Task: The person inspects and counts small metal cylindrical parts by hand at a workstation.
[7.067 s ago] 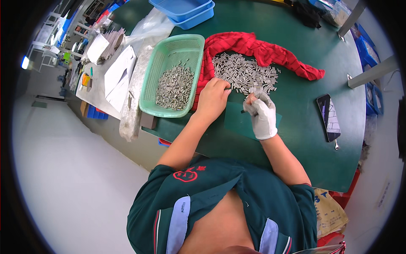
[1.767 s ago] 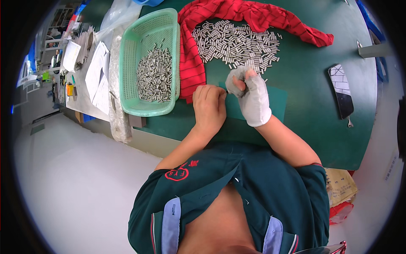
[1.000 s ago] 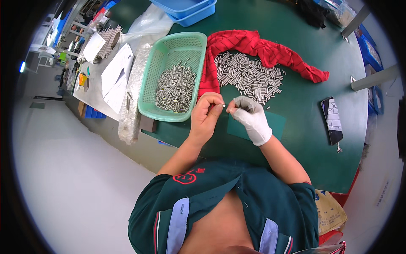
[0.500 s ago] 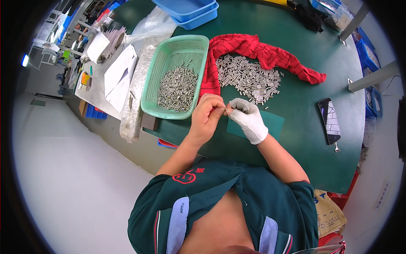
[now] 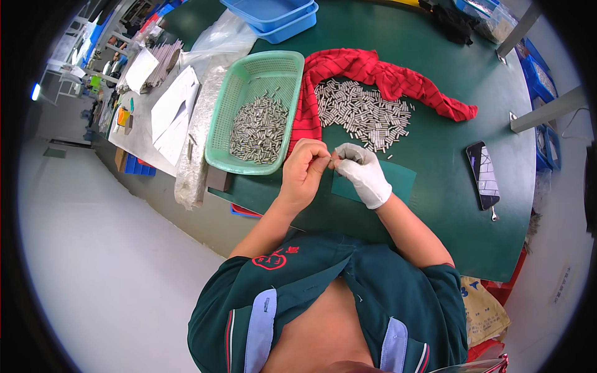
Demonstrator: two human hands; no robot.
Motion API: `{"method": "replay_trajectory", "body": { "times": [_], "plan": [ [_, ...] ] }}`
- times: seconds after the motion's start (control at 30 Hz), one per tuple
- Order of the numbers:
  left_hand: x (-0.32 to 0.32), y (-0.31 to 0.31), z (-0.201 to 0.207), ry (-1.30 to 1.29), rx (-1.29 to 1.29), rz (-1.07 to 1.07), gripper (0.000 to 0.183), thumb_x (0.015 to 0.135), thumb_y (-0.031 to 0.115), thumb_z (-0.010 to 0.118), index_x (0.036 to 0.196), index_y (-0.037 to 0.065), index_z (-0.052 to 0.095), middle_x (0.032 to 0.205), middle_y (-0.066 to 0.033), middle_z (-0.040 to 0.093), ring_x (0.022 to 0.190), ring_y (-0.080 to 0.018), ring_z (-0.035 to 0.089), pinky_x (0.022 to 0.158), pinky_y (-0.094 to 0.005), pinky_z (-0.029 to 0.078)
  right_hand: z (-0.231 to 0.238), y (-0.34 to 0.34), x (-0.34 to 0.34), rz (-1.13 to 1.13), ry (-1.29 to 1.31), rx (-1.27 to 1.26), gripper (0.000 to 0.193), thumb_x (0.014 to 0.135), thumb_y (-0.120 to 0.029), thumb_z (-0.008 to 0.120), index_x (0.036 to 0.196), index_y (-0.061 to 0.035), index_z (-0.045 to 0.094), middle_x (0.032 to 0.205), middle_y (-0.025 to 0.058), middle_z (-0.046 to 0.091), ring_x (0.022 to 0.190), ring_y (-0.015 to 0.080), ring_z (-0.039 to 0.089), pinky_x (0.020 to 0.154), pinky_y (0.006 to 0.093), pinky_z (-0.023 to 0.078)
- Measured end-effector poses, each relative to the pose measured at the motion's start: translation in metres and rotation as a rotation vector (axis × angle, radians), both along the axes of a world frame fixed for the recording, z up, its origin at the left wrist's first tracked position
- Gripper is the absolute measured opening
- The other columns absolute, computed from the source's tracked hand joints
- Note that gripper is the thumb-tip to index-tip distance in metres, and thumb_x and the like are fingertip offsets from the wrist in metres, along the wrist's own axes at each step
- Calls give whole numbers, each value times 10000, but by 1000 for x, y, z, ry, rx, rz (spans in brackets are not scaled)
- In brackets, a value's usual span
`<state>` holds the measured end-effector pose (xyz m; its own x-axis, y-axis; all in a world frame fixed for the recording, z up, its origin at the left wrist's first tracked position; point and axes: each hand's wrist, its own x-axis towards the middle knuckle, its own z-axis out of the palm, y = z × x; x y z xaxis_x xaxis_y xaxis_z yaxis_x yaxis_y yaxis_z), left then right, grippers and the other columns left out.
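Observation:
My bare left hand (image 5: 305, 170) and my right hand (image 5: 364, 173), in a white glove with bare fingertips, meet above the table's near side. Both are closed in a pinch, fingertip to fingertip. Whatever sits between the fingertips is too small and covered to make out. Beyond them lies a loose heap of small metal pins (image 5: 367, 115). Left of my left hand stands a green perforated basket (image 5: 214, 133), with more metal pins (image 5: 259, 129) inside. A dark green mat (image 5: 401, 180) lies partly under my right hand.
A red checked cloth (image 5: 354, 60) curves around the heap. A phone (image 5: 483, 176) lies at the right on the green table (image 5: 435, 230). Blue trays (image 5: 277, 22) are stacked at the back. Papers (image 5: 174, 115) and plastic wrap (image 5: 198, 149) lie on the left; grey posts (image 5: 547, 110) rise at the right edge.
The whole view has shifted very slightly. Both hands keep the same pinch at the same spot, and the heap and basket look unchanged.

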<state>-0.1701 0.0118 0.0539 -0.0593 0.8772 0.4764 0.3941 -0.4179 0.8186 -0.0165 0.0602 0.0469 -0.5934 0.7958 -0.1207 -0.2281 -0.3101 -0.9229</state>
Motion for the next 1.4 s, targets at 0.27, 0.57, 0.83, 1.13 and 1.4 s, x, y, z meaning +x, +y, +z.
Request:
{"method": "replay_trajectory", "body": {
  "times": [0.27,0.57,0.83,1.13,1.4],
  "plan": [
    [11,-3,-13,-100,-146,59,81,835,-38,592,887,8,550,875,-113,567,781,-254,544,725,-309,445,1,16,7,-176,244,-185,166,907,-181,486,783,-72,471,629,-41,332,568,94,295,567,260,279],
    [26,-1,-42,557,-39,151,170,713,-43,659,845,18,570,815,-116,566,762,-320,520,677,-416,427,-5,28,8,-258,490,-196,502,972,-514,387,694,-98,414,577,-34,258,562,123,251,582,275,244],
    [26,-5,-41,475,-106,160,140,699,-67,673,788,6,594,796,-109,575,750,-285,534,664,-372,437,-7,24,10,-253,486,-263,404,1009,-378,366,717,-102,394,615,-10,323,565,122,297,584,278,284],
    [26,-8,-39,448,-144,150,132,696,-67,666,781,4,594,794,-108,576,736,-272,535,652,-359,440,-10,19,7,-244,497,-277,371,1004,-350,394,725,-105,387,640,-11,333,574,121,304,580,279,285],
    [28,-4,-39,421,-147,160,115,693,-50,649,758,13,579,764,-109,557,736,-300,522,656,-396,426,-12,22,5,-270,506,-317,357,1004,-344,410,730,-115,393,645,-12,347,576,118,311,579,274,289]
  ]
}}
